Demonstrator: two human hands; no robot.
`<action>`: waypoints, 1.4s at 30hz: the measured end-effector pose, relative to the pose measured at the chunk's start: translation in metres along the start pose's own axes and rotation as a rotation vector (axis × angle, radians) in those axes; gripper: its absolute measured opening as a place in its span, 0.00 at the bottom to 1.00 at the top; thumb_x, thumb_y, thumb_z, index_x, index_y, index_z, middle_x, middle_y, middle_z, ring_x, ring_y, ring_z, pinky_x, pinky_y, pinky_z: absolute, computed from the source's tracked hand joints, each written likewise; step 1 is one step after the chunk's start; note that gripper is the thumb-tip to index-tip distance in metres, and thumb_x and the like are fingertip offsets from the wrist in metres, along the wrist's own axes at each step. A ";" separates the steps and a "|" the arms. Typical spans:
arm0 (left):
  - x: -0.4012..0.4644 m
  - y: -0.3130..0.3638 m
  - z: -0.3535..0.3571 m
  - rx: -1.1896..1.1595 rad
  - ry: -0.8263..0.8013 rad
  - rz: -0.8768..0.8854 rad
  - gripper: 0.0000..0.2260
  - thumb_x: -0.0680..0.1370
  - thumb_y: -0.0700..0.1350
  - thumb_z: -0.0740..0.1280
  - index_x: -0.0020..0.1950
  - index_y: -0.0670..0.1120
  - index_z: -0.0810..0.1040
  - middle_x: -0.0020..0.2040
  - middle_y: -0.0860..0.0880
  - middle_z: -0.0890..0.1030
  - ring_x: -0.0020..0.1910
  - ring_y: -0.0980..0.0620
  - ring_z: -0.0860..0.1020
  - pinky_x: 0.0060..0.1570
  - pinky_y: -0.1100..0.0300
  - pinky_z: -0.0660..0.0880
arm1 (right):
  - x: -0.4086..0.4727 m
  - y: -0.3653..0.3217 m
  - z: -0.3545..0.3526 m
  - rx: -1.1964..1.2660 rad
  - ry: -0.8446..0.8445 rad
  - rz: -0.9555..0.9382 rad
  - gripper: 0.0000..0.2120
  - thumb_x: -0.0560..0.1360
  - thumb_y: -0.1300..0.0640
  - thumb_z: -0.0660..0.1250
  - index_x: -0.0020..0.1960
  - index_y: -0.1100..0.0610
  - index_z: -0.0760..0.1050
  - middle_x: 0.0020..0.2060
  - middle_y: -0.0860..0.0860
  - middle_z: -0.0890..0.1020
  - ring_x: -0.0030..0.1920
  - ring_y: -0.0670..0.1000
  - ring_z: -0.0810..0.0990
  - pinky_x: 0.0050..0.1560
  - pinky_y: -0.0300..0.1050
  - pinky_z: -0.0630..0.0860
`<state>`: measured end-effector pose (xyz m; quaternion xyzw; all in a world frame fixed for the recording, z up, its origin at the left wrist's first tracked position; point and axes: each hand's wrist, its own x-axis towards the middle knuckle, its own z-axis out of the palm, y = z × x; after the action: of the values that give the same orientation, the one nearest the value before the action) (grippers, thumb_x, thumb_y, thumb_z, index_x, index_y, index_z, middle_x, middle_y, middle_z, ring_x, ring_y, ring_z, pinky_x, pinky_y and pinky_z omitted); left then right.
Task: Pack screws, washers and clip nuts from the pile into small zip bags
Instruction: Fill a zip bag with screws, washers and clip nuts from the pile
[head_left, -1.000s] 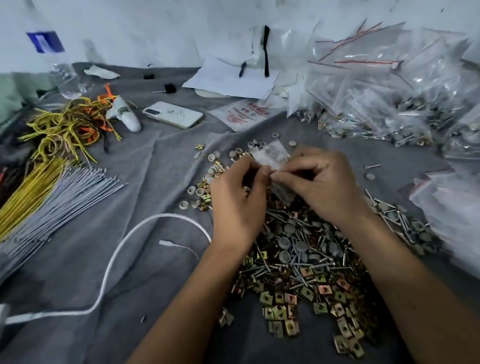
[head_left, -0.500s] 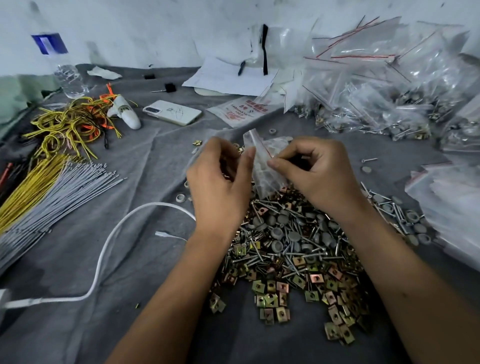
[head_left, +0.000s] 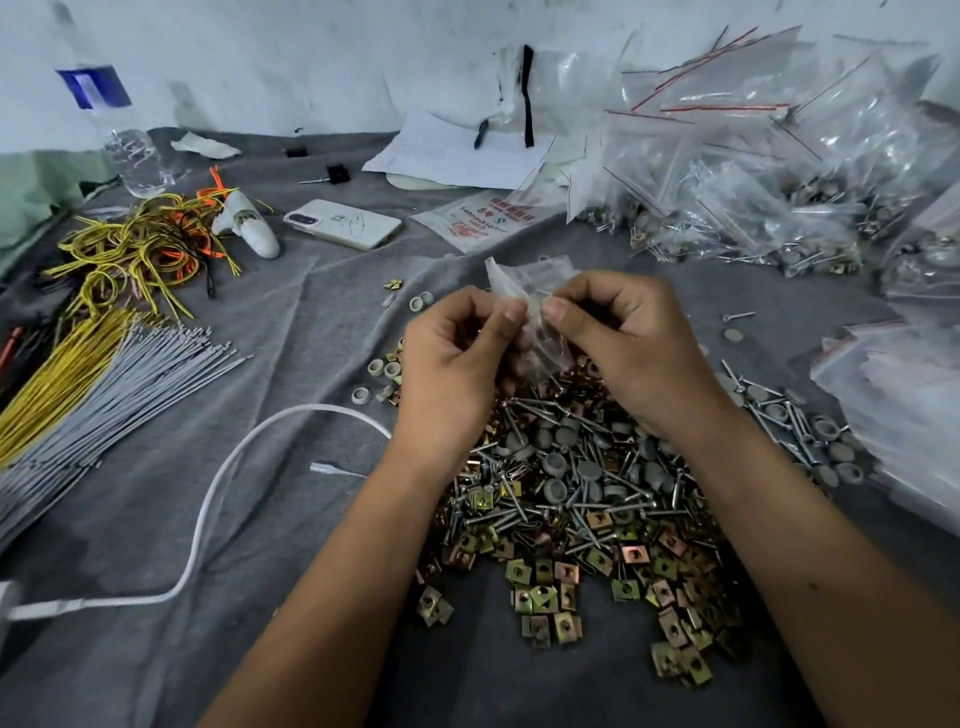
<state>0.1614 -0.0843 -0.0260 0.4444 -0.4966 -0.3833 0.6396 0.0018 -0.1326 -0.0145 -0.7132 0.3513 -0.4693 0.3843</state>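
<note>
A small clear zip bag is held up between both hands above the pile. My left hand pinches its left edge with thumb and fingers. On the other side, my right hand pinches the right edge. Below them lies the pile of silver screws, grey round washers and brass clip nuts on the grey cloth. What the bag holds cannot be made out. Loose white washers lie left of my left hand.
Filled zip bags heap at the back right; flat bags lie at the right edge. A phone, papers, a water bottle, yellow wires, grey ties and a white cable lie to the left.
Both hands have lifted the bag slightly off the pile and turned it upright; the fingers have shifted along its top edge.
</note>
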 end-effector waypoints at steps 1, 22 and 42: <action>0.000 0.001 -0.001 0.014 0.001 -0.016 0.09 0.83 0.39 0.68 0.42 0.44 0.79 0.33 0.51 0.80 0.27 0.56 0.75 0.26 0.64 0.71 | 0.000 0.001 0.000 -0.021 0.010 0.003 0.05 0.80 0.56 0.70 0.46 0.54 0.82 0.38 0.49 0.85 0.39 0.49 0.83 0.41 0.44 0.81; -0.005 0.016 -0.007 0.750 0.302 0.463 0.12 0.68 0.33 0.69 0.31 0.43 0.68 0.26 0.52 0.68 0.27 0.53 0.64 0.29 0.62 0.60 | 0.001 -0.007 0.002 -0.204 0.308 -0.182 0.08 0.70 0.66 0.74 0.46 0.57 0.79 0.38 0.51 0.83 0.37 0.48 0.82 0.37 0.41 0.81; -0.010 0.016 -0.010 1.071 0.291 0.384 0.03 0.76 0.37 0.70 0.49 0.41 0.82 0.45 0.45 0.83 0.46 0.41 0.78 0.44 0.47 0.74 | 0.002 -0.002 -0.017 -0.657 -0.192 -0.089 0.18 0.64 0.39 0.80 0.40 0.48 0.76 0.36 0.44 0.77 0.35 0.43 0.75 0.34 0.36 0.69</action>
<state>0.1701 -0.0686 -0.0150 0.6559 -0.5996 0.1085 0.4455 -0.0132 -0.1375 -0.0073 -0.8544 0.4144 -0.2780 0.1447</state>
